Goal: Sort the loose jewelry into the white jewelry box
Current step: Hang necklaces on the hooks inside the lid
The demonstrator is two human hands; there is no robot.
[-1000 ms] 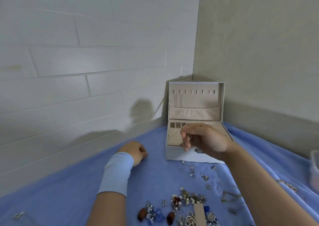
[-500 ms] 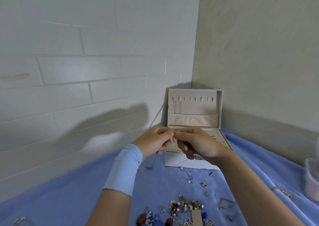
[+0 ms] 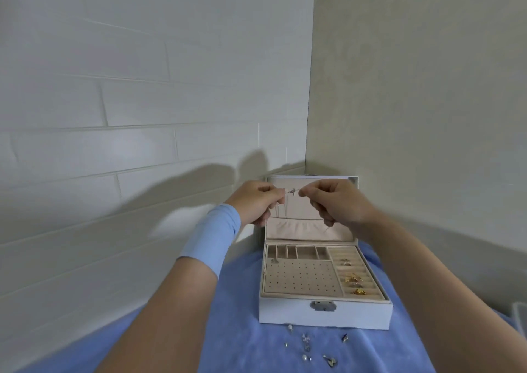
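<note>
Pinching a fine, barely visible chain, left hand and right hand cover much of the jewelry box lid.

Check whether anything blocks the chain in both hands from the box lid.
Nothing visible does. The chain, pinched between left hand and right hand, is right before the open lid; thin chains hang at its left.
</note>
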